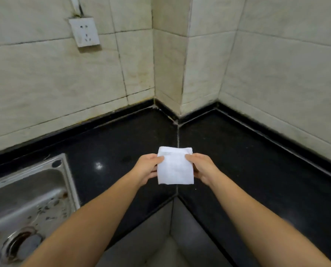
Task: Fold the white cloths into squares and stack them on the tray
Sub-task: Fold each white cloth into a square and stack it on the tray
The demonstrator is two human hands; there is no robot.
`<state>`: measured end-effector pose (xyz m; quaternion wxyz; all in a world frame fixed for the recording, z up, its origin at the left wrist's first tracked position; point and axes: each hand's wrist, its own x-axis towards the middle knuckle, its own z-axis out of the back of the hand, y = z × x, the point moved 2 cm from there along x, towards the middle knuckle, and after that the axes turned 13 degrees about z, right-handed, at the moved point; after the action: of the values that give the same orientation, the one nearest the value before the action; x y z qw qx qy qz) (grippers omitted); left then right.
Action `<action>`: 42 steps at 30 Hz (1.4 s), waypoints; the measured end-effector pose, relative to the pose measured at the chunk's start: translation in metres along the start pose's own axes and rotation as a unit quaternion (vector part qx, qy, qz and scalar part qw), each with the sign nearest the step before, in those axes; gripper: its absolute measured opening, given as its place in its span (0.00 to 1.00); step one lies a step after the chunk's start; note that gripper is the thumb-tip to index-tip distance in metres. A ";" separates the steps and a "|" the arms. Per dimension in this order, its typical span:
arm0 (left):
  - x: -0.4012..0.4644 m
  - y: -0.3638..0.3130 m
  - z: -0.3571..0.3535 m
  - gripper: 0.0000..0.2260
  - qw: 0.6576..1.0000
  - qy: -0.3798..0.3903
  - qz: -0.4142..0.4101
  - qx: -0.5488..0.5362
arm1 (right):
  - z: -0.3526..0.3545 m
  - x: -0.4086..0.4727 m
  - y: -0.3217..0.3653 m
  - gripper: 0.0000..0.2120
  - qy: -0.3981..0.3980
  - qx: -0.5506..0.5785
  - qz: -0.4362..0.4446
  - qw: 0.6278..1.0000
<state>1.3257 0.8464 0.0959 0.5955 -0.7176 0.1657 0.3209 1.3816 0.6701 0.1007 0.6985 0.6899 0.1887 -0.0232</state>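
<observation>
White cloth (174, 166), folded to a near square, is held between our hands above the black counter (110, 151), to the right of the steel sink (25, 193). Our left hand (148, 167) and right hand (203, 167) each pinch a side edge, thumbs on top. No tray is in view. To finish well, we judge the edges should be kept aligned and the layers pinched firmly.

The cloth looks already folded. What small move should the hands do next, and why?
Probably carry it toward the tray, which is out of view. The left hand and right hand pinch the white cloth at its sides, already squarish, above the black counter.
</observation>
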 end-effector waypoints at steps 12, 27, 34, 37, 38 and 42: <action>-0.084 0.084 -0.140 0.06 0.940 0.215 0.049 0.260 | 0.135 -0.241 -0.065 0.06 -0.196 0.045 0.009 0.980; -0.366 0.347 -0.437 0.05 0.756 0.467 0.055 0.456 | 0.318 -0.686 -0.178 0.07 -0.552 0.123 0.006 0.825; -0.506 0.468 -0.560 0.06 0.707 0.534 0.059 0.461 | 0.403 -0.865 -0.200 0.11 -0.642 0.145 0.038 0.752; -0.551 0.488 -0.615 0.06 0.687 0.565 0.050 0.454 | 0.448 -0.913 -0.197 0.08 -0.672 0.122 0.036 0.729; -0.564 0.491 -0.634 0.06 0.683 0.574 0.045 0.449 | 0.466 -0.926 -0.194 0.08 -0.682 0.116 0.040 0.721; -0.604 0.492 -0.718 0.05 0.675 0.605 0.027 0.422 | 0.554 -0.961 -0.173 0.07 -0.706 0.082 0.070 0.700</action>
<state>0.7634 -0.0470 0.1860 0.5953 -0.4228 0.6271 -0.2713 0.5680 -0.0955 0.2071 0.5669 0.5375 -0.4112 -0.4697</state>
